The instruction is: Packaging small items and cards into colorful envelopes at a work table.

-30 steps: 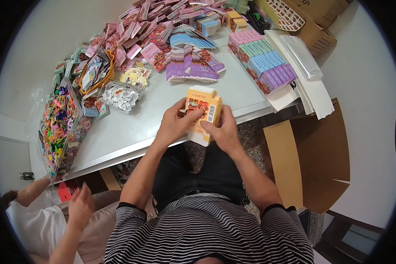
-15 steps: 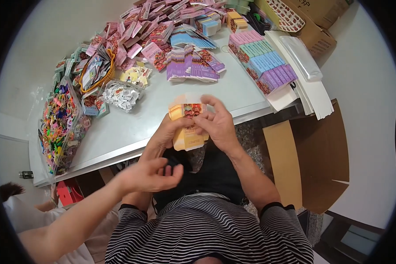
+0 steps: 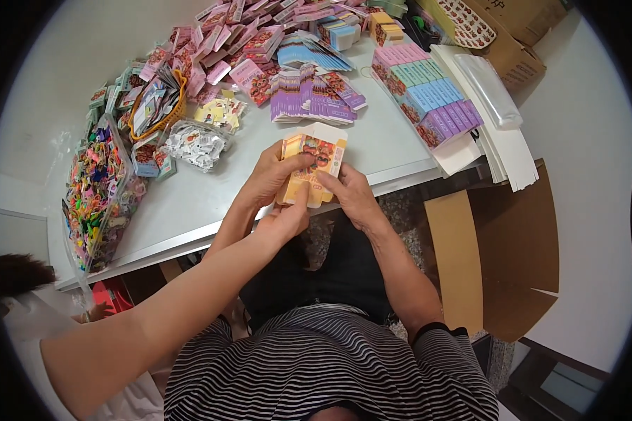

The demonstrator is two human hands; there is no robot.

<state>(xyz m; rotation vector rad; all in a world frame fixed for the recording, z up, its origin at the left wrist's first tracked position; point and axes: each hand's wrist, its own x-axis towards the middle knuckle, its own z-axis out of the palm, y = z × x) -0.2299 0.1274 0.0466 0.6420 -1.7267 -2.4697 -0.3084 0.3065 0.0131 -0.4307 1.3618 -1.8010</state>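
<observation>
A yellow-orange cardboard box with a red picture and a pale flap at its top is held up over the table's front edge. My left hand grips its left side, thumb across the front. At the lower right edge, my right hand pinches it between thumb and fingers; the fingertips behind it are hidden. Another person's hand reaches in from the left, one finger on the lower front of the box.
Purple cartons and blue cartons lie beyond my hands, before a heap of pink boxes. A bag of colourful small pieces stands left, beside a yellow basket. Rows of packed boxes sit right, above an open cardboard box.
The other person's hand has moved right and up onto the box. My hands have raised the box slightly, its printed front now facing up; my right hand has dropped from its top to its lower right.
</observation>
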